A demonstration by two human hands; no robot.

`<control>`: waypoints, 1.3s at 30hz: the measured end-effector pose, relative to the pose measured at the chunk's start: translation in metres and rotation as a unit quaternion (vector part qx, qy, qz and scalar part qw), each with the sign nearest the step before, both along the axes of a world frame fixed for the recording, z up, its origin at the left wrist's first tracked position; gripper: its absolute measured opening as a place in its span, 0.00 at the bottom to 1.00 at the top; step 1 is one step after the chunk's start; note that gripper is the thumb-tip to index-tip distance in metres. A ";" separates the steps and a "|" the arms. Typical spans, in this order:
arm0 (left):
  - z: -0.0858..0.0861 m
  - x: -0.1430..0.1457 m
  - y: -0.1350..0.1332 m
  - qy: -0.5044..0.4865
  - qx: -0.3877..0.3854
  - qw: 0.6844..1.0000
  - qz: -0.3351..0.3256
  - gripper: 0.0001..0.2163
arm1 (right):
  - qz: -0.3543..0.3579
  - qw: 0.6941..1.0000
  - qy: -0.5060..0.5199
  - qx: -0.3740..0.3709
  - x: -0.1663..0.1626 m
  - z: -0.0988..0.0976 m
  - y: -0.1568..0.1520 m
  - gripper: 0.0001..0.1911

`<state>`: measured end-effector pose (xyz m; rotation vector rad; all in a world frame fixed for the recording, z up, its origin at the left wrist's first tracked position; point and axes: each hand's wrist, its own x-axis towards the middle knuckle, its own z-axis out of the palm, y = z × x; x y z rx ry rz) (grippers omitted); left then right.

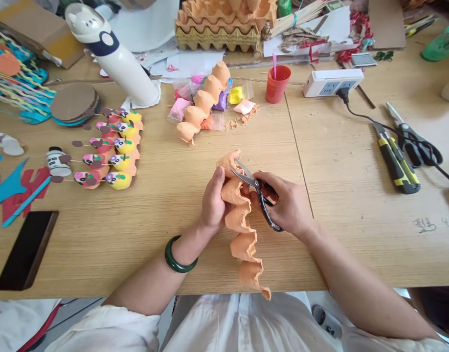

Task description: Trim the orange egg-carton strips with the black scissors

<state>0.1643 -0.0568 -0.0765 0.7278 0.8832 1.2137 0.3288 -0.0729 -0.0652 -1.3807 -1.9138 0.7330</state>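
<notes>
My left hand (214,201) is closed around the upper part of an orange egg carton strip (239,217), thumb along its left side. The strip is a single row of several cups with jagged edges, and its lower end reaches the table's front edge. In my right hand (288,204) is a pair of black-handled scissors (260,191). Their blades are apart at the right edge of the strip, near its top cups. A second orange strip (204,101) lies further back, over small packets of coloured clay (220,100). Orange scraps (242,119) lie beside it.
On the left are painted carton pieces (120,161), a white bottle (118,63) and a black phone (26,250). Egg trays (224,27) are stacked at the back, near a red cup (278,84). To the right lie a power strip (332,82), cutter knives (395,159) and other scissors (415,142).
</notes>
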 end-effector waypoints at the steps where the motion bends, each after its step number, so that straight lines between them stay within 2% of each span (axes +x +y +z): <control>1: 0.000 0.001 0.000 0.005 -0.002 1.000 0.006 0.21 | 0.000 1.000 -0.002 0.000 0.000 0.000 0.000 0.14; 8: -0.005 0.003 0.002 -0.003 -0.001 1.000 0.013 0.20 | -0.006 0.999 0.021 -0.034 -0.003 -0.005 -0.003 0.17; 13: -0.005 0.002 0.002 0.000 -0.009 1.000 0.024 0.22 | -0.007 0.994 0.070 -0.080 -0.003 -0.002 -0.002 0.13; 17: -0.003 -0.002 0.004 -0.008 0.001 1.000 0.029 0.19 | 0.017 0.958 0.219 -0.184 0.000 -0.001 0.003 0.12; 20: -0.004 -0.005 0.006 -0.011 0.028 0.999 0.029 0.16 | 0.018 0.932 0.268 -0.243 0.004 0.000 0.007 0.13; 30: -0.010 -0.009 0.008 0.008 0.048 0.997 0.061 0.17 | 0.026 0.906 0.265 -0.330 0.010 0.013 0.012 0.27; 34: -0.006 -0.010 0.006 0.005 0.049 0.998 0.043 0.16 | 0.040 0.914 0.251 -0.317 0.013 0.021 0.011 0.33; 39: 0.004 -0.008 0.002 -0.015 0.057 0.998 0.032 0.17 | 0.080 0.919 0.237 -0.303 0.016 0.024 0.008 0.33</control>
